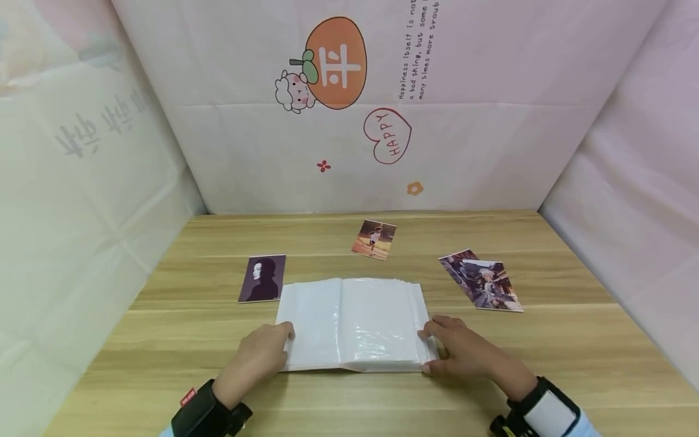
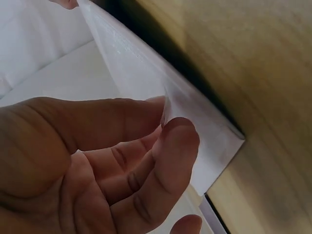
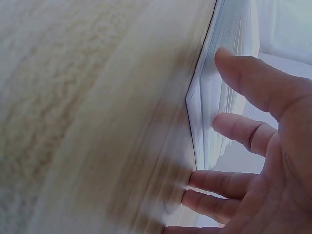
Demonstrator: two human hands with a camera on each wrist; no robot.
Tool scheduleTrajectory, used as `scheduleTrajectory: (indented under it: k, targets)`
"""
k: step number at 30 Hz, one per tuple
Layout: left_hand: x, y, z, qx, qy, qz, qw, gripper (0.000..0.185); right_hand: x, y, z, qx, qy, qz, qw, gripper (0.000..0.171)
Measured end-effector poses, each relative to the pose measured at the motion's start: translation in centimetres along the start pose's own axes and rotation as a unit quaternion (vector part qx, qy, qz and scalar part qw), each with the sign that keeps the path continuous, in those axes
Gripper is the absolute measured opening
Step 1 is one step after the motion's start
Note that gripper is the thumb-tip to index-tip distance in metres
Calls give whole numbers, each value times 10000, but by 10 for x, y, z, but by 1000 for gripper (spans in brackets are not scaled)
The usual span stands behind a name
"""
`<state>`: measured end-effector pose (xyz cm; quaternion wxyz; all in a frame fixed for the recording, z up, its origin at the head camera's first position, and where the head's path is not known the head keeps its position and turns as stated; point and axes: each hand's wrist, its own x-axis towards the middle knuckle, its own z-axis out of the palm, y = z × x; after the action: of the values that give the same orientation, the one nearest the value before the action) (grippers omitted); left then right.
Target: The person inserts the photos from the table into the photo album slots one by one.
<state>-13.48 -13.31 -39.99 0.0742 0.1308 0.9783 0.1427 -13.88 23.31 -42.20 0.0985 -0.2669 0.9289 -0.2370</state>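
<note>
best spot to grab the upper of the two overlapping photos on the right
Probably the near end of its right edge, pinched by the right hand coming in from the right. The upper photo lies flat, its left part covering some of the lower photo; nothing of that shows past the right edge, so both are less likely to drag.

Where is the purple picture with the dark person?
In the head view, the purple picture lies on the wooden table, left of the middle, close by the far left corner of the open album and beyond the left hand.
</note>
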Motion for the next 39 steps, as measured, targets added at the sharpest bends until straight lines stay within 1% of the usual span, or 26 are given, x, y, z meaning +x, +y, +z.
scheduleTrajectory:
  k: [6,13,15,18,21,24,26,29,31,34,36,39]
  targets:
    - [0,-3,3,22,89,-131,9999,25,0,2,1,-71,68,-77,9999,49]
    - [-1,-4,4,66,134,-94,9998,24,0,1,1,-66,82,-107,9999,49]
    - [0,-5,2,80,118,-139,9998,23,0,1,2,-71,83,-111,9999,49]
    - [5,-12,-4,61,237,-244,9994,21,0,1,2,-83,69,-121,9999,49]
    - [17,-23,-15,-153,471,-356,9981,25,1,2,3,-111,71,-132,9998,49]
    - [35,-37,-28,-556,606,-496,9954,29,1,2,2,-138,78,-129,9998,49]
    - [48,-47,-35,-775,641,-590,9932,31,1,1,2,-142,79,-112,9998,49]
    - [64,-59,-44,-969,573,-807,9904,38,1,1,1,-119,70,-106,9998,49]
    - [73,-66,-47,-976,566,-937,9892,42,1,0,1,-80,45,-80,9999,49]
    - [83,-74,-48,-973,580,-1159,9868,44,1,0,1,-42,11,-37,10000,50]
    - [88,-78,-46,-970,618,-1314,9846,46,0,0,1,-31,1,-14,10000,50]
    - [93,-83,-44,-1086,644,-1558,9797,55,0,0,1,-22,-2,-14,10000,50]
